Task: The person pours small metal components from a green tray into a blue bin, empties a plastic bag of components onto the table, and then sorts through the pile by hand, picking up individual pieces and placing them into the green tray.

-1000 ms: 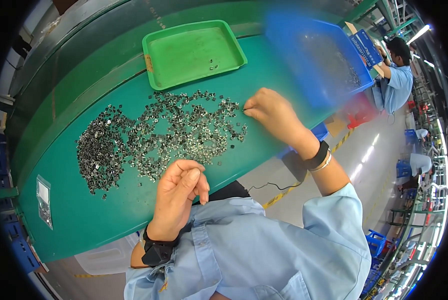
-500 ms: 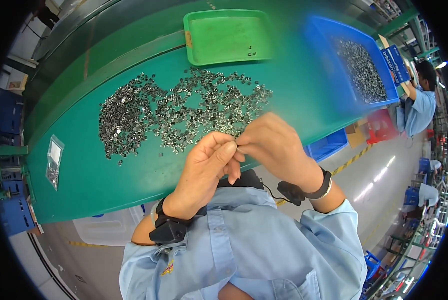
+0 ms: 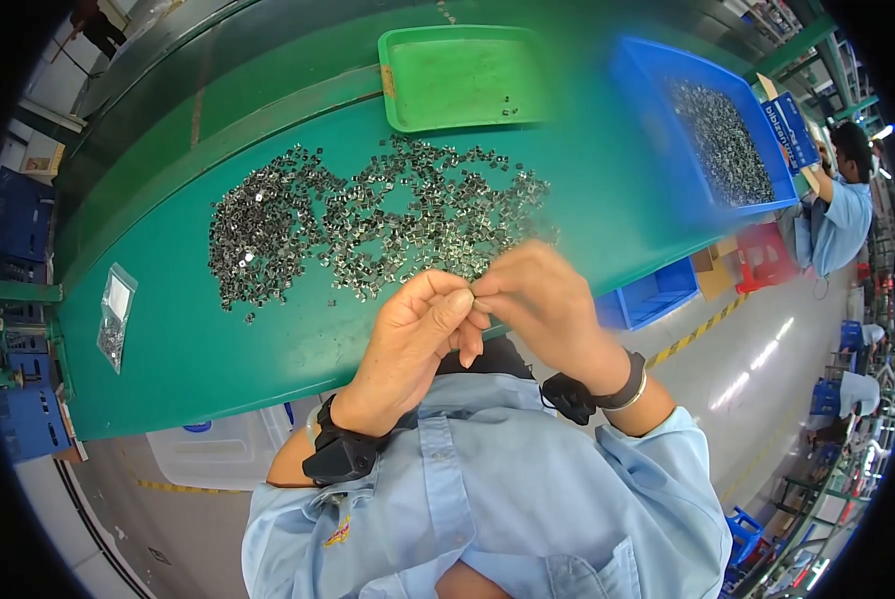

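Now | left fingers (image 3: 447, 311): pinched narrow | right fingers (image 3: 499, 284): likewise, meeting left's | anything held: can't tell

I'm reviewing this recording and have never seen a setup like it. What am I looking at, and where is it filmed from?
There is no machine doing the handling: a person works with two bare hands. The view comes from the left of two fisheye cameras worn on the head, looking down, so straight edges bend near the rim.

The left hand and right hand meet at the fingertips above the table's near edge. Anything pinched there is too small to make out.

On the green table lie many small metal pieces, loosely spread and heaped toward the left. Behind them is a green tray with a few bits in it. A clear bag lies at left, and a blue bin holding many small pieces sits at right.
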Available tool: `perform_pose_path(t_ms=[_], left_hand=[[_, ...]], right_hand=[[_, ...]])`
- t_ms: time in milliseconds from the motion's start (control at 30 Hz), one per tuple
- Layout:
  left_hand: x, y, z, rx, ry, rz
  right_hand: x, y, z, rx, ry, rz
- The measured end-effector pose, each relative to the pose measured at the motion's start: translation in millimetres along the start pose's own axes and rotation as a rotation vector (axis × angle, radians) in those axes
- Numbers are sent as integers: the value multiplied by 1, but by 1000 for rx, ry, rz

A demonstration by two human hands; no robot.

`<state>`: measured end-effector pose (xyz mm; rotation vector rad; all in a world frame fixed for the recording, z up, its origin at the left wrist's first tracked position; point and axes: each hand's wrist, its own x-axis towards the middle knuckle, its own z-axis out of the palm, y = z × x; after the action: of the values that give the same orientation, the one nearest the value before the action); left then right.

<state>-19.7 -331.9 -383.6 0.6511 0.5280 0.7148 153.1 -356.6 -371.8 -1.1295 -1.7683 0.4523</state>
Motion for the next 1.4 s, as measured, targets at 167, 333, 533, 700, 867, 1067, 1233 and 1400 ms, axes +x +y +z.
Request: perform_pose_path(t_ms=[167, 333, 533, 700, 867, 1067, 1233, 1400], left_hand=[[0, -3, -4, -16, -19, 3], [0, -5, -8, -72, -107, 12], [4, -6, -12, -95, -163, 2], [1, 2, -4, 132, -8, -18], [-1, 2, -3, -101, -102, -29], [1, -11, -9, -311, -200, -24], [4, -10, -11, -311, -249, -9], [3, 0, -12, -75, -179, -20]], right_hand=[[-4, -2, 1, 29, 3, 27], [-6, -6, -1, 74, -19, 57], [-9, -1, 1, 93, -17, 58], [-7, 3, -2, -44, -22, -40], [-8, 1, 1, 92, 7, 17], [-10, -2, 6, 218, 22, 53], [-8, -2, 7, 218, 16, 17], [-12, 2, 8, 225, 5, 41]])
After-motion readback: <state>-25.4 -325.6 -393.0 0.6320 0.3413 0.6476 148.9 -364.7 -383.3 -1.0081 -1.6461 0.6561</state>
